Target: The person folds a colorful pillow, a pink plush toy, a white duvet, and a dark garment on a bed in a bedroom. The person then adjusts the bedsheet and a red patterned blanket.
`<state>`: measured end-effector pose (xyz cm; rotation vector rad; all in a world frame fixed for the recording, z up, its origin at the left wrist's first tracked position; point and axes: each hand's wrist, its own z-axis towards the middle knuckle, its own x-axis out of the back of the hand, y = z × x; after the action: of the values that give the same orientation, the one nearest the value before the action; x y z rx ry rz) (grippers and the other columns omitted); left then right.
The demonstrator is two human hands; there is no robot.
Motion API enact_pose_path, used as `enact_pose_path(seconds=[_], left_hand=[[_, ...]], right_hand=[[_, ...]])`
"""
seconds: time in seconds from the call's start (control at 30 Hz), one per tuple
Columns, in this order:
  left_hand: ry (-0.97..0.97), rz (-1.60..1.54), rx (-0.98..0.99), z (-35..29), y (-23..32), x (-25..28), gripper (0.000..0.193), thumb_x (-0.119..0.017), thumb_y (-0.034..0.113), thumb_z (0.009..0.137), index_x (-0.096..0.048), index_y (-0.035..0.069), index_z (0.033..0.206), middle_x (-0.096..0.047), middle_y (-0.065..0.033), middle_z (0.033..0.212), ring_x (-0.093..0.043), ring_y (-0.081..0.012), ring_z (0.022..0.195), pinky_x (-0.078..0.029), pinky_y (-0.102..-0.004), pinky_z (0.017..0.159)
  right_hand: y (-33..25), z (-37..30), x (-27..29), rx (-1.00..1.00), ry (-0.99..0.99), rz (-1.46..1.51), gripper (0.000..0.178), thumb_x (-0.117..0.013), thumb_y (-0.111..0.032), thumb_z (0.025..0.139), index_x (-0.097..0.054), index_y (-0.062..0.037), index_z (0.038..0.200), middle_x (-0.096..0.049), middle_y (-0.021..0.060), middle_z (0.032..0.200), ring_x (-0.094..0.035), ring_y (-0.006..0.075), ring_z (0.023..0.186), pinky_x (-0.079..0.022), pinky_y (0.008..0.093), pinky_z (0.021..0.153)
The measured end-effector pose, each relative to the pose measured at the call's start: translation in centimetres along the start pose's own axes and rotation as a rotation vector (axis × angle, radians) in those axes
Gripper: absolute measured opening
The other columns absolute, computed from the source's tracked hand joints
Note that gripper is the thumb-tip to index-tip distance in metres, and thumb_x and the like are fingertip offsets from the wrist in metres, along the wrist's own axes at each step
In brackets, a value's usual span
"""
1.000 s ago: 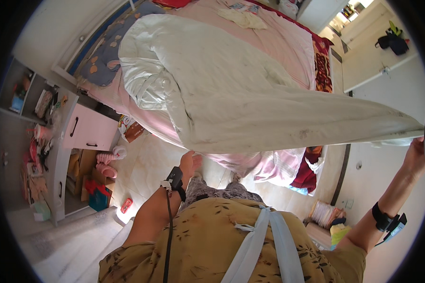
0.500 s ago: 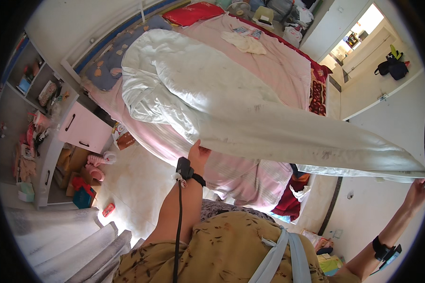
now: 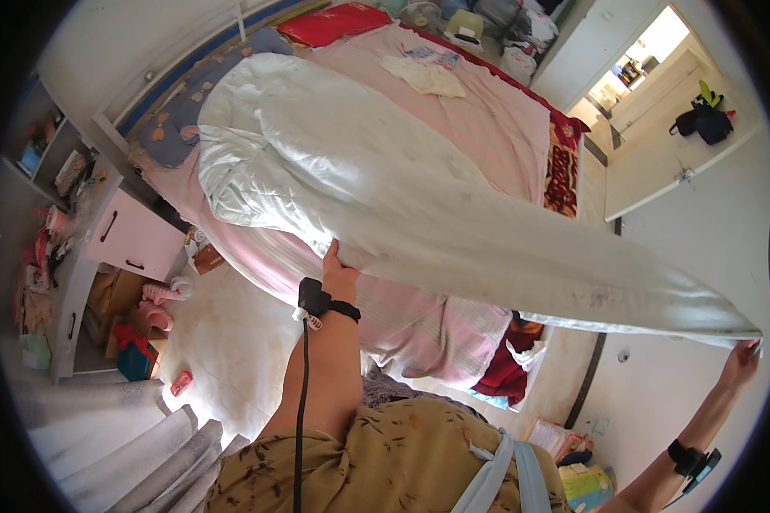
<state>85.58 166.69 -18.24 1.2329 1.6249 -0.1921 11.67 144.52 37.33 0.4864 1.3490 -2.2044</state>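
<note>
Home bedroom, wide bed (image 3: 488, 128) with pink sheet, red pillow (image 3: 338, 21), bedside drawers (image 3: 133, 235)

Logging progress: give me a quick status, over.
Left hand grips white sheet edge. Right hand holds far corner, sheet stretched over bed. Nothing blocking.

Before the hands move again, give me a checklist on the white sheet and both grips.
1. Left hand grips the near edge of the white sheet: ok, fingers curl up onto the cloth.
2. Right hand holds the far corner: ok, the sheet tapers to a point at that hand.
3. Sheet taut between the hands: ok, the lower edge runs nearly straight.
4. Rest of the sheet lies flat: not ok, it bunches in folds over the bed at the far end.
5. Bed top free: not ok, a small pale cloth and a red pillow lie on it.
6. Black cable from the left wrist hangs free of the sheet: ok.
</note>
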Motion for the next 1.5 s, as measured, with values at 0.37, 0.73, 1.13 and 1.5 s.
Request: enact_pose_path(seconds=[0.37,0.73,1.13,1.5], left_hand=[[0.224,0.619,-0.818,-13.0,27.4,-2.3,0.045,-0.062,0.009,0.074,-0.045,0.0,0.115,-0.054,-0.0123,0.107,-0.053,-0.0215,0.094,-0.046,-0.0335,0.077],[0.671,1.087,-0.281,-17.4,23.7,16.4,0.029,-0.05,-0.002,0.064,-0.053,-0.004,0.093,-0.058,-0.0113,0.08,-0.055,-0.0256,0.071,-0.044,-0.0351,0.061],[0.624,1.361,-0.511,-12.3,26.1,8.7,0.07,-0.049,0.002,0.066,-0.022,-0.003,0.131,-0.054,-0.0217,0.092,-0.054,-0.0295,0.076,-0.044,-0.0348,0.073],[0.244,1.405,-0.095,-15.3,21.7,13.6,0.038,-0.035,-0.007,0.067,-0.067,0.004,0.084,-0.056,-0.0026,0.063,-0.048,-0.0108,0.052,-0.038,-0.0231,0.048]], right_hand=[[18.3,-7.7,9.0,-0.062,0.244,-0.224,0.023,-0.046,-0.021,0.087,-0.056,0.0001,0.087,-0.059,0.0087,0.079,-0.053,0.0165,0.07,-0.045,0.0266,0.066],[28.6,-20.4,0.4,-0.221,0.61,-0.236,0.006,-0.053,-0.008,0.081,-0.053,-0.0069,0.087,-0.056,0.0031,0.068,-0.052,0.0119,0.051,-0.042,0.0213,0.045],[30.7,-25.7,-8.8,-0.462,0.152,-0.36,0.014,-0.052,-0.008,0.079,-0.052,-0.0079,0.093,-0.058,0.0041,0.079,-0.058,0.0129,0.063,-0.049,0.024,0.049],[25.7,-20.5,10.2,-0.314,0.805,-0.367,0.015,-0.053,-0.023,0.082,-0.055,-0.0079,0.083,-0.059,0.0013,0.076,-0.054,0.0127,0.069,-0.047,0.0258,0.066]])
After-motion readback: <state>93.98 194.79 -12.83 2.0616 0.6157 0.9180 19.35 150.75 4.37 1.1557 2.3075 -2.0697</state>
